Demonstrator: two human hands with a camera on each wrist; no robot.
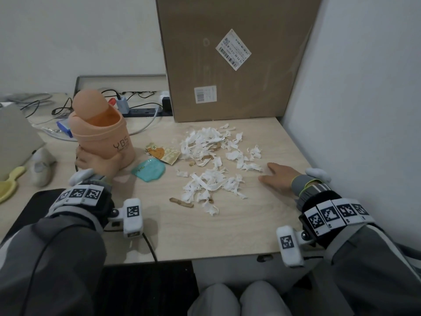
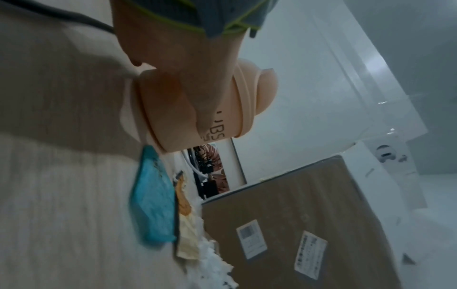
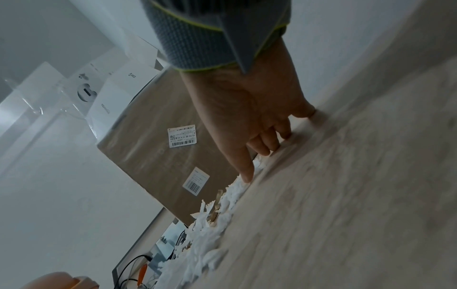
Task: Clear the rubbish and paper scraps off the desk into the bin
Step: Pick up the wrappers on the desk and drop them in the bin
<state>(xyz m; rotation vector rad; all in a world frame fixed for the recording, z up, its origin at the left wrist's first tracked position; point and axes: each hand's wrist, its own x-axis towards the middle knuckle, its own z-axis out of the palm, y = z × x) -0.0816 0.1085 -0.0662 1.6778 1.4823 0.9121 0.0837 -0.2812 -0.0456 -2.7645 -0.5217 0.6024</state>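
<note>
Head view: desk (image 1: 250, 229) w/ rubbish in the middle.
L hand (image 1: 95, 161): fingers curled round lower part of bin (image 1: 102, 133); bin upright at desk's left, lid tipped open.
R hand (image 1: 279, 177): flat on desk, fingers straight & slightly spread, holding nothing, fingertips at right edge of scraps (image 1: 214, 160).
Scraps: white paper bits spread mid-desk, some brown bits among them.
Wrappers: teal one (image 1: 149, 171) & orange one (image 1: 161, 152) lie between bin & scraps.
Box (image 1: 232, 58): cardboard, stands behind scraps against wall.
</note>
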